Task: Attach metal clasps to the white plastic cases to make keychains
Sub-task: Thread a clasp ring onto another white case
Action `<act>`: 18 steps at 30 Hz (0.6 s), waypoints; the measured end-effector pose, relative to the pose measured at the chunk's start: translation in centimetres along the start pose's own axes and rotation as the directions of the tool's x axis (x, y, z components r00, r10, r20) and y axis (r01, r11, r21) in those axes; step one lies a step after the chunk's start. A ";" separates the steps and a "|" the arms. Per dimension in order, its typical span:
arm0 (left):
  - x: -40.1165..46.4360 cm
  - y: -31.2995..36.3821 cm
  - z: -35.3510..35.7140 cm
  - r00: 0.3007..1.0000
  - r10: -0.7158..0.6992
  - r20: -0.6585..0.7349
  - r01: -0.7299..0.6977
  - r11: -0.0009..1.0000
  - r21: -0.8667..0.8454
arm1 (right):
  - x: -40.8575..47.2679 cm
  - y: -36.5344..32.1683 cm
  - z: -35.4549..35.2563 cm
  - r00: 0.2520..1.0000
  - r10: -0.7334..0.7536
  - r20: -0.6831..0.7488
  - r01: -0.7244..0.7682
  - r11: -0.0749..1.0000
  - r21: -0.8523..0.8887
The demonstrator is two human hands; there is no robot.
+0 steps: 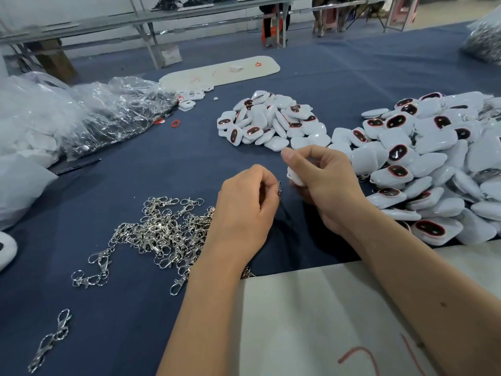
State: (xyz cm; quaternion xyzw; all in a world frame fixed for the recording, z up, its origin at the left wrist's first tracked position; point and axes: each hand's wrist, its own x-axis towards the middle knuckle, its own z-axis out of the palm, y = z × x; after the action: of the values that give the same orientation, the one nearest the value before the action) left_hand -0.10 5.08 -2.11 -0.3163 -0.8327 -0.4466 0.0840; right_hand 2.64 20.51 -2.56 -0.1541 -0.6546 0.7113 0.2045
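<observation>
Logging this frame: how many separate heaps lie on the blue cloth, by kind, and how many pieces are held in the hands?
Heaps of white plastic cases: 2
Heaps of metal clasps: 1, strays beside it
white case in right hand: 1
metal clasp in left hand: 1
Total: 3 heaps, 2 held pieces

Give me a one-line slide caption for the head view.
Left hand brings a silver metal clasp to the white plastic case gripped in the right hand.
</observation>
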 end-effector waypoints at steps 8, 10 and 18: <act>0.0 0.2 -0.1 1.000 0.019 -0.019 -0.019 1.000 -0.007 | -0.1 0.1 0.3 0.999 -0.039 -0.017 0.038 0.999 -0.031; 0.0 0.2 -0.1 1.000 0.014 -0.012 -0.014 1.000 -0.006 | -0.1 0.2 0.0 0.999 -0.040 0.007 0.040 0.999 -0.024; 0.1 0.3 -0.2 1.000 0.015 -0.001 -0.015 1.000 -0.008 | 0.0 0.6 0.2 0.984 -0.147 0.098 0.164 0.968 -0.188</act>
State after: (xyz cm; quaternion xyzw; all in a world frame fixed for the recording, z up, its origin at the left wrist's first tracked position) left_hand 0.01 5.10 -1.77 -0.3227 -0.8285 -0.4494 0.0867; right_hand 2.43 20.30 -3.15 -0.0917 -0.7392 0.6313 0.2161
